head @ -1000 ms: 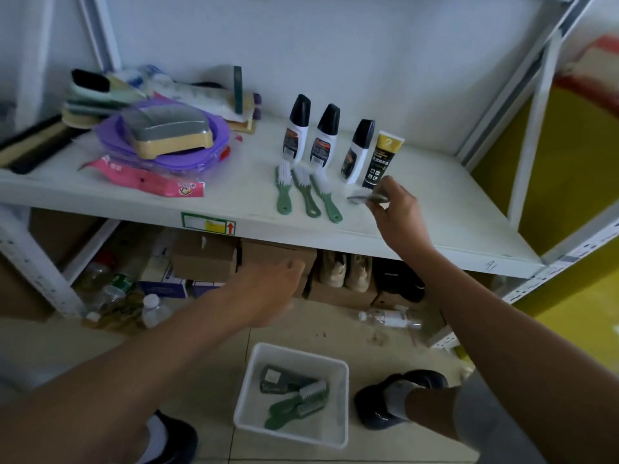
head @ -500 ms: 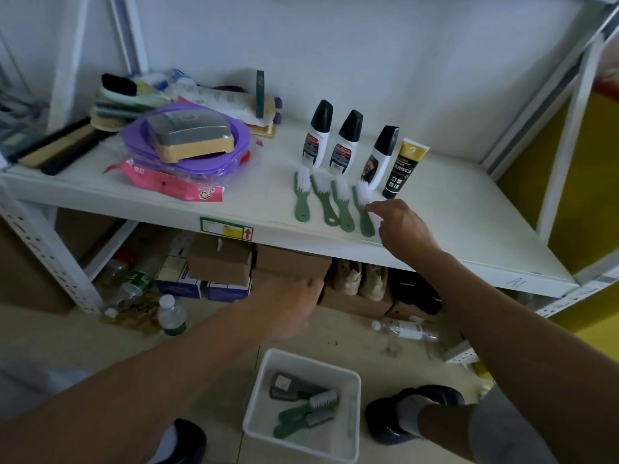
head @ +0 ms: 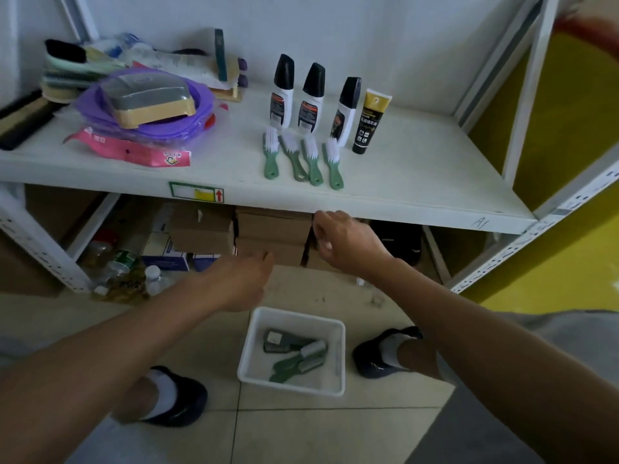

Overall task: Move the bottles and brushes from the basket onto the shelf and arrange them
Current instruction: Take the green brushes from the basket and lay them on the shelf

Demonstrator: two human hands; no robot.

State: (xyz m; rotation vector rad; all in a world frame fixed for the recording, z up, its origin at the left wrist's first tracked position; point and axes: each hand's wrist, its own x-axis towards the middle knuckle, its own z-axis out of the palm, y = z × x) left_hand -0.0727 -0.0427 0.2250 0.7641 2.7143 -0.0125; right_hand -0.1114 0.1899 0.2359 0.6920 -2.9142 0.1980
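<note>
Right hand (head: pixel 341 239) — empty, fingers loosely curled, just below the shelf (head: pixel 418 175) edge; left hand (head: pixel 244 283) likewise, above the basket (head: pixel 301 316). Basket on floor (head: pixel 301 430): green brushes (head: pixel 291 363) lying loose. Advice: lift one by its handle, lay it parallel beside the shelved row (head: pixel 313 162) — bristles toward the bottles (head: pixel 311 98).

Soft, diffuse light is filling the scene evenly, brightening the white shelf (head: pixel 418 169) and the pale back wall (head: pixel 368 28). The space beneath the shelf is sitting in shade, dimming the cardboard boxes (head: pixel 271 229) there. The wide-angle lens is bowing the shelf posts (head: pixel 529 78) outward near the edges. The upper right corner is smearing into blur, and the whole picture is looking slightly soft.
</note>
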